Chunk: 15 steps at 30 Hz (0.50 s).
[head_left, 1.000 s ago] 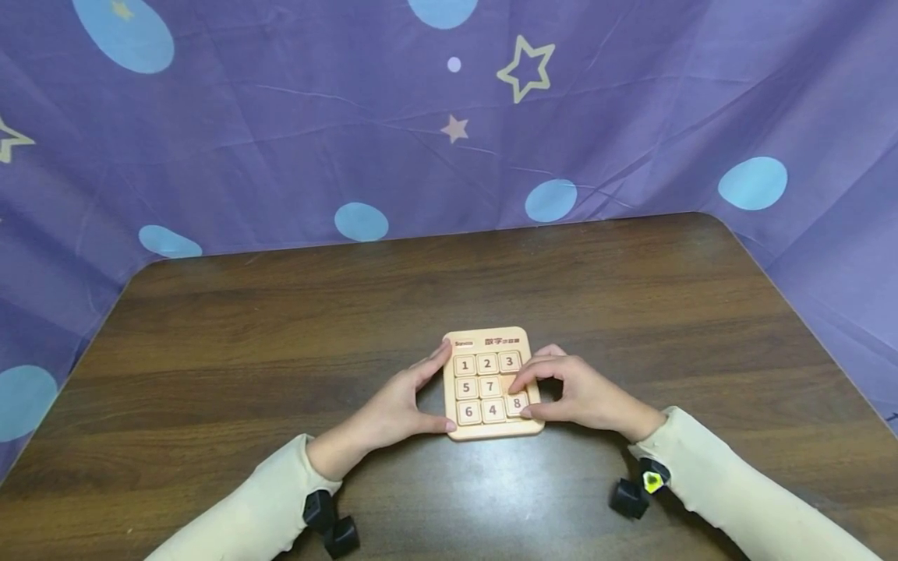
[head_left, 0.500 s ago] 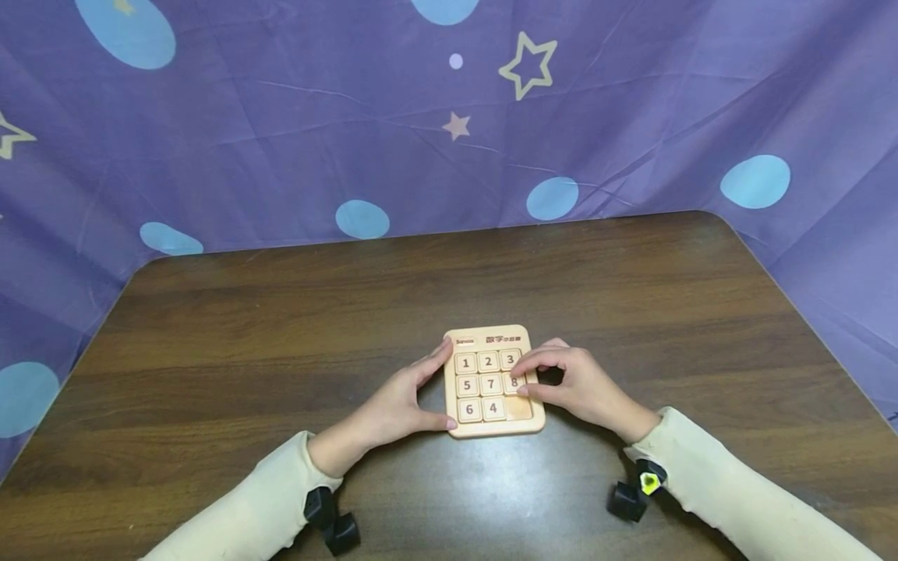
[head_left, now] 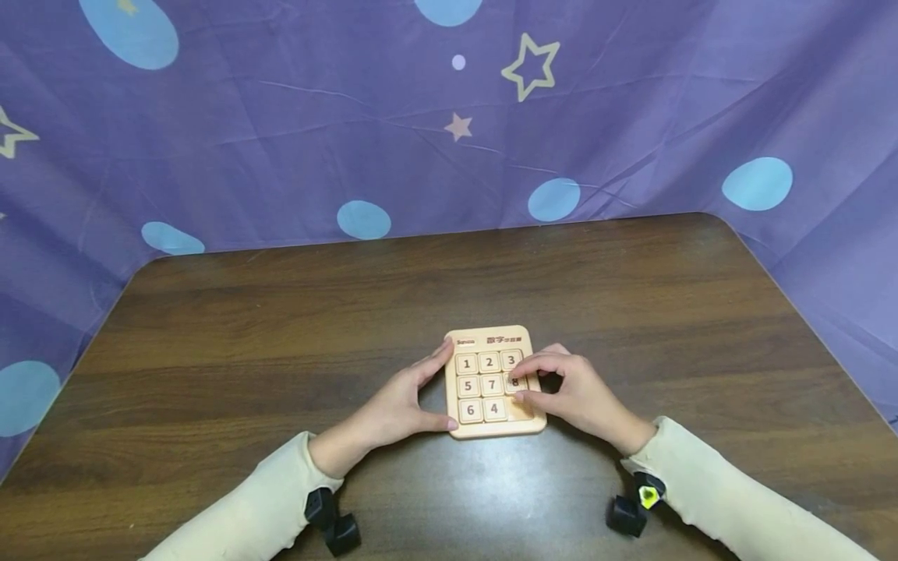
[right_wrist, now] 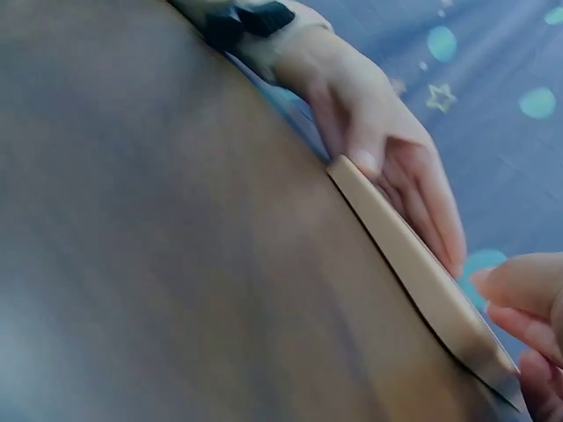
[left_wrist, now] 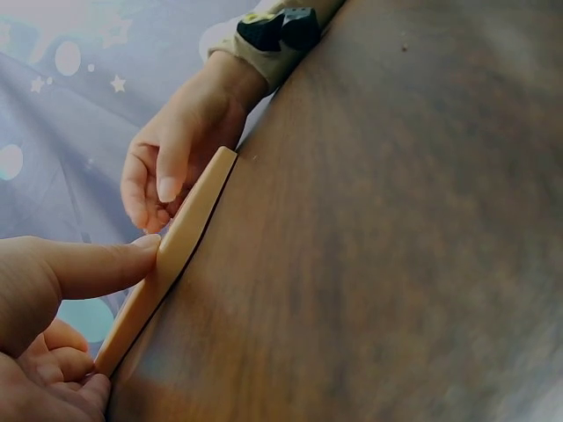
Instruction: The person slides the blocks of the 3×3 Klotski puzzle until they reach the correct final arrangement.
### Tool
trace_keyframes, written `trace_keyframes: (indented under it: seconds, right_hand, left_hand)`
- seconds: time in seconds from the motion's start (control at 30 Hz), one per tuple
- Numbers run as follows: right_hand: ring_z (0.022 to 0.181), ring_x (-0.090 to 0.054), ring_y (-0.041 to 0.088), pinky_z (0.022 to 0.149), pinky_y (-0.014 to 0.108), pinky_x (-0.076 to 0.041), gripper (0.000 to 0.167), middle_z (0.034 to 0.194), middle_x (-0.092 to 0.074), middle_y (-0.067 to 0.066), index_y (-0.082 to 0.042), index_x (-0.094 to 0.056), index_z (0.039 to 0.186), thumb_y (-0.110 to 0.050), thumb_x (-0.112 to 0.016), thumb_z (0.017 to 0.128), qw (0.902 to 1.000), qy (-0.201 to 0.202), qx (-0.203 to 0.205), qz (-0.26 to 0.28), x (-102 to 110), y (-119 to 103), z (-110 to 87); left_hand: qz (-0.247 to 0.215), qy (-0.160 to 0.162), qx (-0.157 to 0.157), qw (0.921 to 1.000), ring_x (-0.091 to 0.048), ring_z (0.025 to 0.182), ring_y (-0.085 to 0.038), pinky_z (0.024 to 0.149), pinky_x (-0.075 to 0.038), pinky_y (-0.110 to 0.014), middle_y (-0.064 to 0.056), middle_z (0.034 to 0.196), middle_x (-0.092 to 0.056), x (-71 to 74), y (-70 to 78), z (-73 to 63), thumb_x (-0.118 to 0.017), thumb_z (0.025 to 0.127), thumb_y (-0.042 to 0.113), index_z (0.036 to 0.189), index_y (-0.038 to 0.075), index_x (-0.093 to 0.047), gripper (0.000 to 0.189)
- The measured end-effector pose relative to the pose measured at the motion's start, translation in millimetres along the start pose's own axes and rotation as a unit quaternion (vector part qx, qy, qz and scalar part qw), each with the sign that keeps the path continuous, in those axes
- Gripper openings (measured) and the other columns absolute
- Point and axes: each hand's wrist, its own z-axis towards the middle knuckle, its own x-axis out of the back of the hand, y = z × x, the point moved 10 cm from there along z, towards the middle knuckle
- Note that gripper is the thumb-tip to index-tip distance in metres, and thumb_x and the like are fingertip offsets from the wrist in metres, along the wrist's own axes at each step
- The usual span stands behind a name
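Observation:
A pale wooden number slide puzzle point(head_left: 484, 431) lies flat on the table. My left hand point(head_left: 396, 403) holds its left side, thumb at the near corner and fingertips at the far one. With thumb and forefinger, my right hand point(head_left: 582, 393) pinches the number 8 tile point(head_left: 515, 383) in the right column of the middle row. Above it sits the 3 tile point(head_left: 511, 359), partly behind the forefinger. The bottom right slot point(head_left: 520, 410) is bare. In the left wrist view only the edge of the puzzle point(left_wrist: 189, 233) shows, its tiles hidden.
The brown wooden table point(head_left: 281, 327) reaches back to a purple curtain point(head_left: 295, 117) with stars and blue spots. Black devices are strapped at the left wrist point(head_left: 331, 520) and right wrist point(head_left: 631, 506).
The 8 tile has slid from the bottom right slot up to the middle row, with my right hand moving along. The bare slot is now at bottom right. My left hand keeps its place.

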Motion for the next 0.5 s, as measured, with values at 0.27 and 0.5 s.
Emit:
trace_keyframes:
  seconds: [0.27, 0.5]
  right_hand:
    - [0.093, -0.043, 0.012, 0.078, 0.024, -0.04, 0.023, 0.096, -0.063, -0.005, -0.018, -0.075, 0.091, -0.014, -0.082, 0.069, 0.9993, 0.027, -0.01, 0.022, -19, -17, -10.0]
    - [0.093, -0.041, 0.011, 0.078, 0.028, -0.037, 0.026, 0.095, -0.065, -0.01, -0.02, -0.075, 0.089, -0.011, -0.083, 0.065, 0.9993, 0.033, -0.02, 0.001, -27, -22, -7.6]
  left_hand:
    - [0.002, -0.003, 0.001, 1.0, -0.019, 0.142, -0.023, 0.115, -0.013, -0.042, -0.012, 0.154, -0.022, -0.1, 0.3, 0.0, -0.083, 0.066, 0.007, 0.147, 0.001, -0.026, 0.099]
    - [0.006, -0.003, -0.002, 1.0, -0.019, 0.142, -0.024, 0.115, -0.014, -0.042, -0.013, 0.153, -0.022, 0.4, 1.5, -0.5, -0.083, 0.066, 0.007, 0.146, 0.0, -0.026, 0.099]
